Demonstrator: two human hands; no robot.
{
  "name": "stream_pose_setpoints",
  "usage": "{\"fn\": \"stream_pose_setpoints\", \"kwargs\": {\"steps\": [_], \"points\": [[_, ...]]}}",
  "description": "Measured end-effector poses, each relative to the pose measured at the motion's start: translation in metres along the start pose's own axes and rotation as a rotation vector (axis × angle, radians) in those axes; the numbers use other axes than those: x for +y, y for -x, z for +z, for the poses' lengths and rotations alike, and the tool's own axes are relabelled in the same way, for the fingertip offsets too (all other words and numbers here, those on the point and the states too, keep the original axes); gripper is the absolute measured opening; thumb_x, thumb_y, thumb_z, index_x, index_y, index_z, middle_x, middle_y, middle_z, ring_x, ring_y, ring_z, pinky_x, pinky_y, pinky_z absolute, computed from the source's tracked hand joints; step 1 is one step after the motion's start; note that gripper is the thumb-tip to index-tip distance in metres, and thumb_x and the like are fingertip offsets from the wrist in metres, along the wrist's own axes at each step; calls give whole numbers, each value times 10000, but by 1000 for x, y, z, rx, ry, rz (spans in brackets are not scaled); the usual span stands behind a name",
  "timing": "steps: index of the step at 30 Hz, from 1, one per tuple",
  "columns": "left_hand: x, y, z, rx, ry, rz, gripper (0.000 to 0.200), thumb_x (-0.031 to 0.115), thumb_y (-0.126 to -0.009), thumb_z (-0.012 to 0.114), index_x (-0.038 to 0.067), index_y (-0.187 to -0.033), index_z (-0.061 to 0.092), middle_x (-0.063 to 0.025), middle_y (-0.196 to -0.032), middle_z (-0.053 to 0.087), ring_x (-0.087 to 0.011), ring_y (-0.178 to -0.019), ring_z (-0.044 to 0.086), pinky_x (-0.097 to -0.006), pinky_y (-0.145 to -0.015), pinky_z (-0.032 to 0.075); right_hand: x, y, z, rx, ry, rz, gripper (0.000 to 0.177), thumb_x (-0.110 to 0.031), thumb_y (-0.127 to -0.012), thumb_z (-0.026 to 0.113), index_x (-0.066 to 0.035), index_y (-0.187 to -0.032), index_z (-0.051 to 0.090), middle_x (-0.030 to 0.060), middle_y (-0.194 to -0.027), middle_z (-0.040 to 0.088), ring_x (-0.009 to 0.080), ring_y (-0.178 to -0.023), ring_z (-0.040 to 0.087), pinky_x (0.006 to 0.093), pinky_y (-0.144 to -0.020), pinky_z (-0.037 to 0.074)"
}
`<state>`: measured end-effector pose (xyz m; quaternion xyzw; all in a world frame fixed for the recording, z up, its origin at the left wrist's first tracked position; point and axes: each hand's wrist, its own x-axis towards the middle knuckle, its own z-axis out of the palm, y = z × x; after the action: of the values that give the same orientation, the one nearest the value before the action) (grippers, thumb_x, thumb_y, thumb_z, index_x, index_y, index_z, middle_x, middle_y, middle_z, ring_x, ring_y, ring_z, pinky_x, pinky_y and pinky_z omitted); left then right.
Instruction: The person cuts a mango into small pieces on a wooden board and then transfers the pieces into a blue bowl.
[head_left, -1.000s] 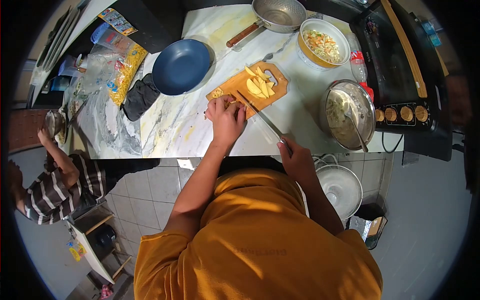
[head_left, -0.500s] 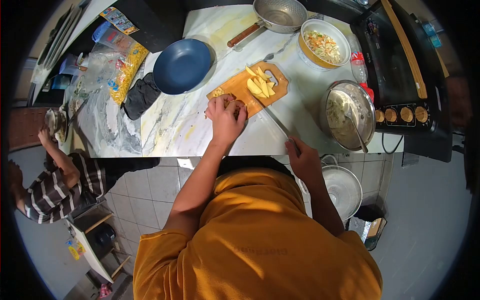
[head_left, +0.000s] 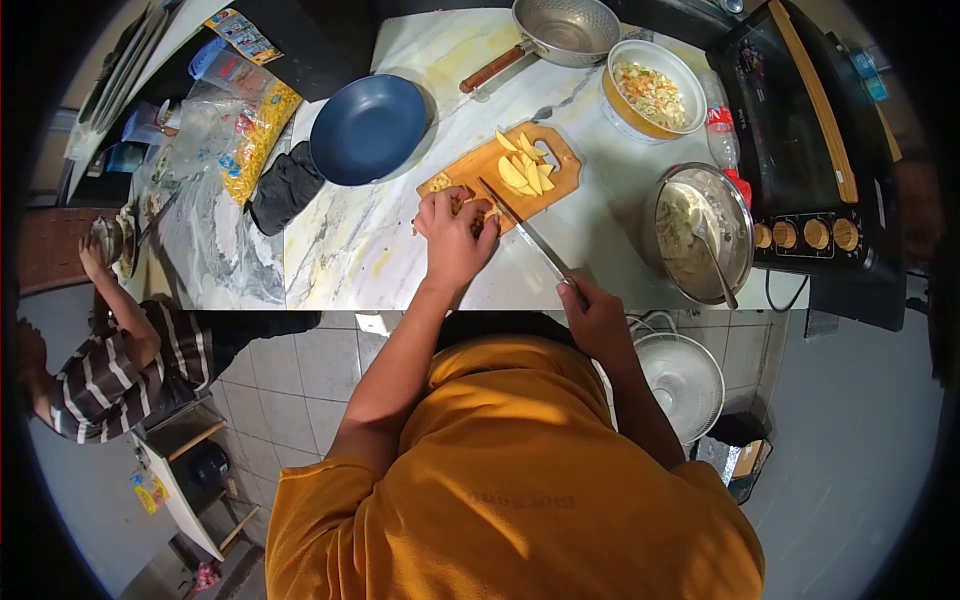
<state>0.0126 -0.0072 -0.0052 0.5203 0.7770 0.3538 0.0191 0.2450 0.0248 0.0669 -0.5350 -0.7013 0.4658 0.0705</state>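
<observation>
My left hand (head_left: 455, 236) rests on the near left part of a wooden cutting board (head_left: 563, 184), its fingers curled around small brown food pieces (head_left: 478, 206) that show between thumb and fingertips. In my right hand (head_left: 600, 318) is the handle of a knife (head_left: 532, 242). Its blade slants up and left over the board, with the tip close to the left fingers. Pale yellow wedges (head_left: 524, 173) lie in a pile at the board's far right. Tiny pale bits (head_left: 440, 183) sit at its left end.
A blue pan (head_left: 367, 130) and dark cloth (head_left: 285, 190) lie left of the board. Behind are a silver pan (head_left: 568, 28) and a bowl of chopped vegetables (head_left: 650, 95). A metal bowl with a spoon (head_left: 703, 235) and an oven (head_left: 800, 150) stand right. Another person (head_left: 125, 350) works at left.
My right hand has moved slightly left and up. The knife blade has shifted left, from beside the wedges to near my left fingers, which stay in place over the brown pieces.
</observation>
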Motion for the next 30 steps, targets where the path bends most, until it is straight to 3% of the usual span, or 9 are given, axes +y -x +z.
{"fn": "stream_pose_setpoints", "kwargs": {"steps": [9,15,21,23,30], "points": [[5,-1,-4,-40,-10,-10,242,248,-783,791,147,-997,740,-79,-1161,537,-326,-1191,414,-470,-985,301,1,-4,3,9,-51,-31,320,-315,-992,591,-9,-1036,676,223,-780,649,353,-717,657,400,-690,499],[0,-4,-1,-25,-22,8,206,243,-771,797,139,-943,750,-82,-1171,538,-331,-1186,418,-468,-992,307,13,-10,7,-55,-97,9,332,-315,-999,574,8,-988,653,205,-760,627,258,-670,572,373,-697,486],[-4,3,-9,-16,13,7,186,196,-746,796,116,-909,753,-82,-1163,543,-329,-1188,412,-476,-999,310,21,-16,11,-108,-152,22,357,-337,-1004,567,8,-940,634,147,-688,559,190,-650,499,361,-662,458],[-5,5,-11,-27,11,2,179,191,-745,796,113,-899,754,-83,-1164,543,-329,-1190,412,-474,-999,314,27,-19,15,-114,-194,10,330,-308,-1016,579,-10,-885,631,-22,-609,443,80,-601,407,297,-563,362],[-7,5,-15,-44,0,47,126,187,-811,778,108,-905,753,-87,-1177,549,-322,-1162,430,-438,-1007,323,28,-20,19,-145,-206,-41,354,-310,-1027,560,-31,-810,589,-36,-593,418,72,-578,403,288,-544,352]]}}
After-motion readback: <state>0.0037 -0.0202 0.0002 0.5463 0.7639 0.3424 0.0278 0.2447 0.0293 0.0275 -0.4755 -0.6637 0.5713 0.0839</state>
